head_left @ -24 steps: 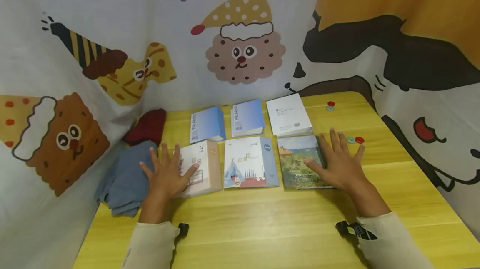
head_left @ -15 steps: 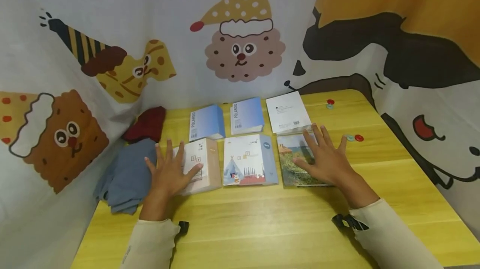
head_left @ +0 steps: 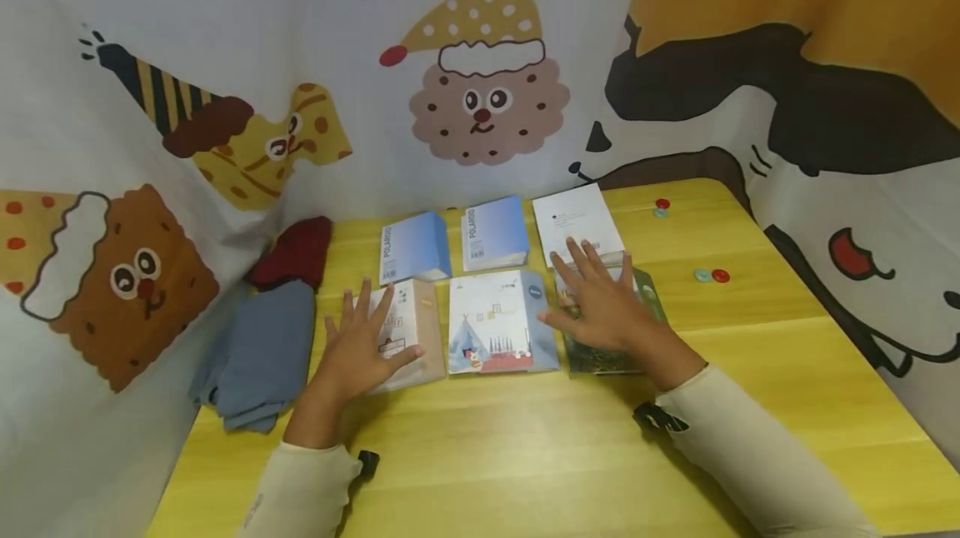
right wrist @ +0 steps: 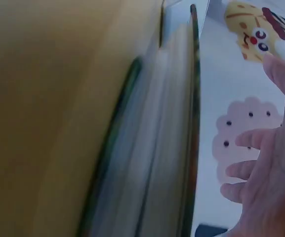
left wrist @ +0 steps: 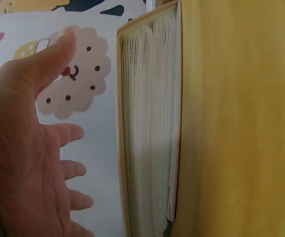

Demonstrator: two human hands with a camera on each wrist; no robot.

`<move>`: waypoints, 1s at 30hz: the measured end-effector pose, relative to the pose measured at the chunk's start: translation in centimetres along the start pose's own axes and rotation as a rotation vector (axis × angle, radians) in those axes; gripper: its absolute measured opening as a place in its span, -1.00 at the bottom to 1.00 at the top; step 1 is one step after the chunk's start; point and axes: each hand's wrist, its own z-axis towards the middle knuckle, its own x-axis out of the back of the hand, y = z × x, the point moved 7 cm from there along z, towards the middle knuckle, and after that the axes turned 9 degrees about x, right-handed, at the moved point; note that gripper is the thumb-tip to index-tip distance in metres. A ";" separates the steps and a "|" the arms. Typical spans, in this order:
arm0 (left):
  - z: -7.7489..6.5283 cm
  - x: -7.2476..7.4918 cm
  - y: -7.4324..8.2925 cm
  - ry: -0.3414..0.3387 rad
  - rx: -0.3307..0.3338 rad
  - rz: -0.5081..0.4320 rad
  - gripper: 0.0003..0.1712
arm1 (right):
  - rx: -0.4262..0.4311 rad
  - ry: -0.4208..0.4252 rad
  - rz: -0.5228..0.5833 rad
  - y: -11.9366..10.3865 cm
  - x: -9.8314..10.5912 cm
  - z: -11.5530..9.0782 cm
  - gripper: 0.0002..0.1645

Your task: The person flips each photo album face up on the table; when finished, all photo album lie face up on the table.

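Observation:
Two rows of albums lie on the yellow table [head_left: 487, 463]. My left hand [head_left: 356, 363], fingers spread, is over the beige album [head_left: 429, 334] at front left; it grips nothing. My right hand [head_left: 603, 305], also spread and holding nothing, is over the green landscape photo album [head_left: 652, 292] at front right and partly hides it. Between them lies a white and blue album with a tent picture [head_left: 491, 313]. Both wrist views show the hands apart from the album page edges [left wrist: 147, 128]. Behind are two blue albums [head_left: 495, 234] and a white one [head_left: 573, 221].
A folded grey-blue cloth [head_left: 262, 355] and a dark red cloth [head_left: 296, 253] lie at the table's left side. Small red and teal discs [head_left: 711, 276] sit at the right. A printed curtain [head_left: 300, 22] hangs behind the table.
My right hand has moved left across the green album, uncovering its right edge. My left hand has shifted slightly right over the beige album. The albums have stayed in place.

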 end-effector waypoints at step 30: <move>-1.1 -1.6 1.1 -0.058 -0.102 -0.077 0.38 | 0.252 -0.301 0.147 -11.1 -5.8 11.5 0.18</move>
